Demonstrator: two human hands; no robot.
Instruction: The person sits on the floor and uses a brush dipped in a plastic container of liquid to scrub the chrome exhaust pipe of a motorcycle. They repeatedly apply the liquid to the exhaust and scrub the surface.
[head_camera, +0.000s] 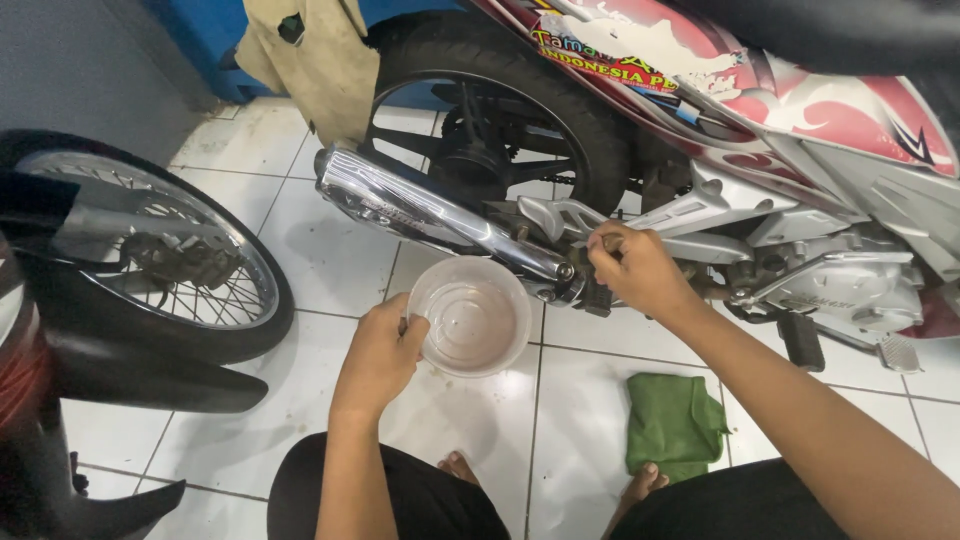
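Observation:
My left hand (380, 355) grips the rim of a clear plastic bowl (478, 318) and holds it above the tiled floor, just below the front end of a chrome exhaust pipe (420, 210). The bowl looks nearly empty, with a faint wet film inside. My right hand (635, 268) is closed with its fingers pinched on a small part under the motorcycle, by the footrest bracket (560, 215); what it pinches is hidden. The motorcycle (800, 110) has red and white panels, with its rear wheel (500, 120) behind the exhaust.
A folded green cloth (675, 422) lies on the white floor tiles (330, 260) near my right knee. The spoked wheel and black fender of a second motorcycle (150, 270) stand at the left. A beige cloth (320, 60) hangs at the back. My bare toes show below.

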